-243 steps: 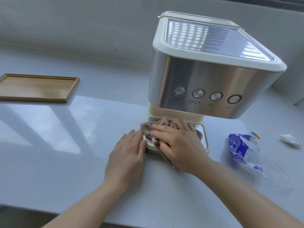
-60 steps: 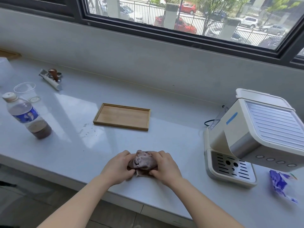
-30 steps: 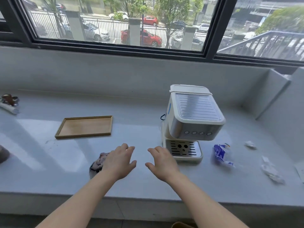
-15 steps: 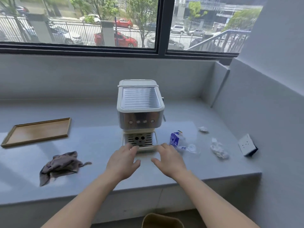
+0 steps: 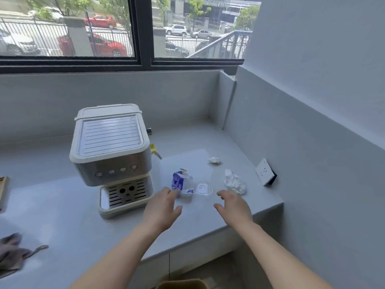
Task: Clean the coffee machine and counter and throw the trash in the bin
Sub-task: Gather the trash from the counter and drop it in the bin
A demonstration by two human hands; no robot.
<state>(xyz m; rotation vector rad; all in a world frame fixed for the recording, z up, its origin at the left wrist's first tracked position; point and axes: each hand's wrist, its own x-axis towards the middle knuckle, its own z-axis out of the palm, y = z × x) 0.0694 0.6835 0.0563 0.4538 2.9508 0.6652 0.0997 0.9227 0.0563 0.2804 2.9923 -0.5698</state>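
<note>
While left hand and right hand hover spread, holding nothing | step: likely gathering trash | blue wrapper near coffee machine, crumpled tissue just beyond right hand | next: pinch both, carry to bin below counter edge.

Coffee machine: front band of polished metal, reflective; top, lid and drip tray of cream plastic, matt, ribbed.
Counter: smooth grey slab, slight sheen.
Toward the counter's right edge: wrapper of crinkled glossy plastic film; clear plastic cup; larger paper wad and smaller paper wad, white, crumpled, matt.
Left front corner: cloth, grey, soft, matt.
Left edge: tray, wood, matt.
</note>
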